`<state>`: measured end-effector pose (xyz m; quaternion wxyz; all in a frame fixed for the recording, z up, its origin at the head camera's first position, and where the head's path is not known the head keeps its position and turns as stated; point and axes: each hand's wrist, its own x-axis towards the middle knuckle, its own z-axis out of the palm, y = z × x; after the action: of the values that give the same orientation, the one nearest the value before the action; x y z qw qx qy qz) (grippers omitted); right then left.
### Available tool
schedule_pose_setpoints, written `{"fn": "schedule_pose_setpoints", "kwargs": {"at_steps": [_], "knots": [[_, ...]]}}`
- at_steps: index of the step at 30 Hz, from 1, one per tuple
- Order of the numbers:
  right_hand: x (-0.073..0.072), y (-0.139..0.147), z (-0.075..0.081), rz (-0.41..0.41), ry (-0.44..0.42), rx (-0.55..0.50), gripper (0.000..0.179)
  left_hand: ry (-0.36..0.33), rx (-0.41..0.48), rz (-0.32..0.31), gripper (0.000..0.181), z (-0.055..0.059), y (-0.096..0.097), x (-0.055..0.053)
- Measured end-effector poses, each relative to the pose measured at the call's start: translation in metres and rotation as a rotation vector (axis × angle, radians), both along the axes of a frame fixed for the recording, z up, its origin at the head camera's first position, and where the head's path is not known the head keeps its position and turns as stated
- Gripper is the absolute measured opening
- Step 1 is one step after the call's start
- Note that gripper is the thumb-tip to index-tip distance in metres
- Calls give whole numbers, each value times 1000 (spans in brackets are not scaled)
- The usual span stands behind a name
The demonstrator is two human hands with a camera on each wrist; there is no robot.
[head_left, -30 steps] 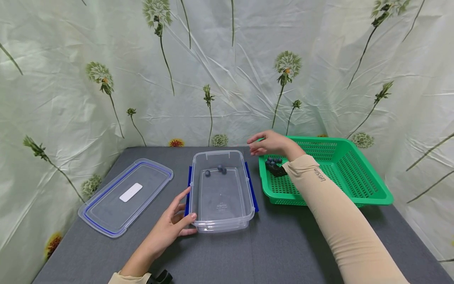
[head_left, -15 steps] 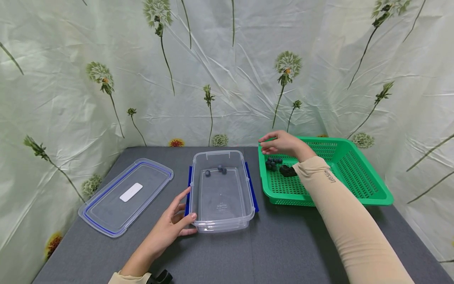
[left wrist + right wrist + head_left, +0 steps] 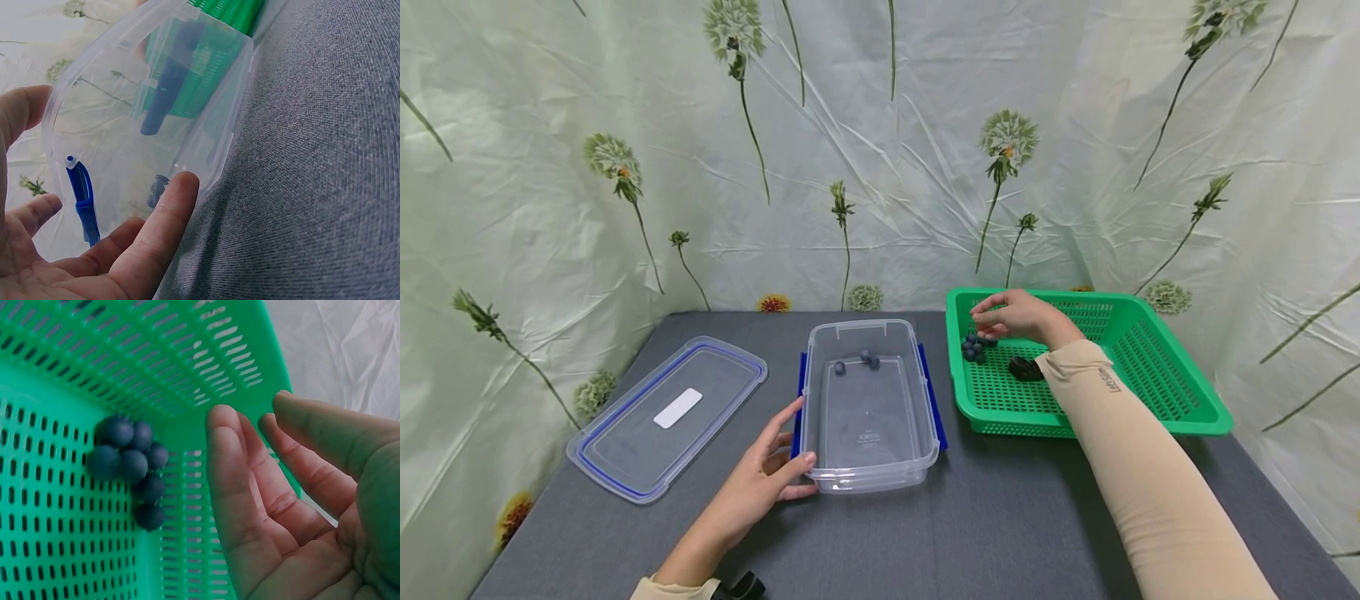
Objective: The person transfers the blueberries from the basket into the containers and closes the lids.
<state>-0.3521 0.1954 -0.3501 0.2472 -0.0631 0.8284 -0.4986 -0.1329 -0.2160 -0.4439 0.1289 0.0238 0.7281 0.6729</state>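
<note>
My left hand (image 3: 758, 477) rests at the near left corner of a clear plastic food container (image 3: 872, 417), thumb at the rim and loosely spread fingers along the side by a blue side clip (image 3: 81, 200). Several blueberries (image 3: 865, 357) lie toward the container's far end. Over the left part of a green plastic basket (image 3: 1180, 408) is my right hand (image 3: 1018, 317), palm down with its fingers bent loosely and apart. Nothing shows between its fingers in the right wrist view. A cluster of blueberries (image 3: 128, 459) sits on the basket floor beside the fingertips.
A clear lid (image 3: 625, 442) with a blue seal and a white label (image 3: 677, 408) lies left of the container. Grey cloth (image 3: 985, 533) covers the table. A curtain (image 3: 910, 150) printed with dandelions hangs behind and at both sides.
My right hand has moved right from beyond the basket's left rim, then down to the blueberries inside. The left hand and container have stayed in place.
</note>
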Motion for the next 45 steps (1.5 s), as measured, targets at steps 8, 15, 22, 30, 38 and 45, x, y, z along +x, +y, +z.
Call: {"fn": "schedule_pose_setpoints", "kwargs": {"at_steps": [8,15,22,30,38,45], "knots": [[1,9,-11,32,-44,16,45,-4,-10,7,79,-1,0,0],[3,8,-17,56,-70,67,43,-9,-10,8,78,0,0,1],[3,8,-21,69,-104,79,42,-6,-13,6,78,0,0,1],[2,6,-26,92,-162,97,42,-6,-10,3,78,0,0,1],[2,6,-27,94,-174,120,40,-4,-8,-3,78,1,0,1],[0,5,-31,87,-198,131,42,-8,-15,1,78,2,0,0]]}}
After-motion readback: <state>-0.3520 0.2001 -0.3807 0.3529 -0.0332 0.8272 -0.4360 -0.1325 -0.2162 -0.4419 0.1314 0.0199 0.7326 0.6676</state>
